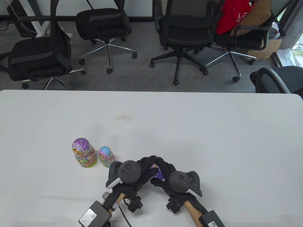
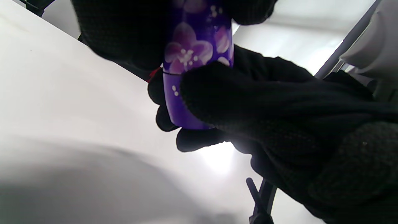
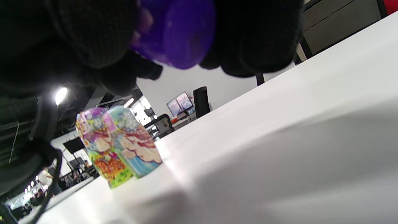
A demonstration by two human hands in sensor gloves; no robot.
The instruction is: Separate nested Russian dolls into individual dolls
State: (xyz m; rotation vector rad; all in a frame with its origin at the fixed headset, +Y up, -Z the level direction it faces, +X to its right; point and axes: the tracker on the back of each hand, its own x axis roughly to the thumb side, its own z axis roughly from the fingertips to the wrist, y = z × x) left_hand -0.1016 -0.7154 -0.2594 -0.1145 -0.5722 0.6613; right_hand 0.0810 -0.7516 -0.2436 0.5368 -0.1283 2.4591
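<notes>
Standing already on the white table point(image 1: 213, 123) are two finished dolls: a larger doll point(image 1: 84, 153) with a purple patterned head, and a smaller doll point(image 1: 105, 156) with a blue head just beside it on its right, both upright and near the hands. That much of the task looks done; what remains, as I judge it, is the purple doll point(image 1: 157, 172) now held above the table between both hands, and whatever may be nested inside it, which no view reveals. The left hand point(image 1: 132, 173) grips one end of it and the right hand point(image 1: 174, 179) grips the other, fingers of both wrapped around it so that only a sliver of purple shows from above. The left wrist view gives what the table view cannot: a thin seam line runs across the purple doll point(image 2: 194, 62), with flowers painted above it, and the halves appear closed, so the pull or twist seems not yet completed. The right wrist view shows the rounded purple end point(image 3: 183, 34) clasped by dark fingers point(image 3: 258, 37), and beyond it the two standing dolls overlapping, the larger point(image 3: 96, 146) behind the smaller point(image 3: 136, 149). Neither wrist view tells whether the purple doll holds another one, so I cannot say how many steps remain.
</notes>
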